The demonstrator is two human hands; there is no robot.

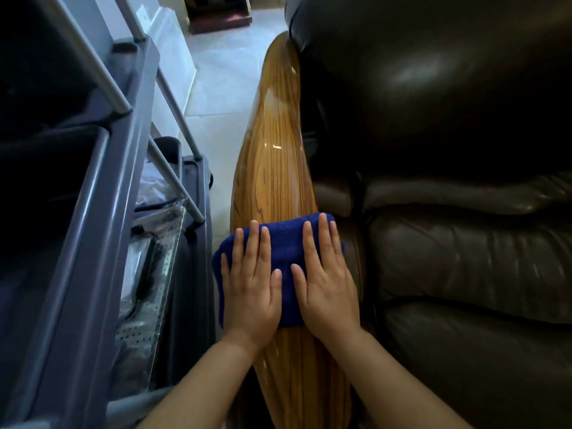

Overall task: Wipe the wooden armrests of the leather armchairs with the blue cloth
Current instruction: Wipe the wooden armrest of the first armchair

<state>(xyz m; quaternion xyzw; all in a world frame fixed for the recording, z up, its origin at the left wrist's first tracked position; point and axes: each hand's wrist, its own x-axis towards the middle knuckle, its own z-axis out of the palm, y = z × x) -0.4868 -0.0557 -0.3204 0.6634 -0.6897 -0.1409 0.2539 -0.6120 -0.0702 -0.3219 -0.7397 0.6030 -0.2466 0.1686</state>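
Observation:
A glossy wooden armrest point(274, 156) runs from the bottom centre up the middle of the view, along the left side of a dark leather armchair point(458, 212). A folded blue cloth point(283, 243) lies across the armrest's near half. My left hand point(251, 286) presses flat on the cloth's left part, fingers spread. My right hand point(325, 280) presses flat on its right part, beside the left hand. Both palms rest on top of the cloth; the cloth's edges hang over the armrest's two sides.
A grey plastic cart point(93, 187) with metal rails point(102, 72) stands close on the left, holding clear plastic bags point(151, 236). Pale tiled floor point(223, 82) shows between the cart and the armrest. A dark wooden piece of furniture point(219, 17) sits at the far top.

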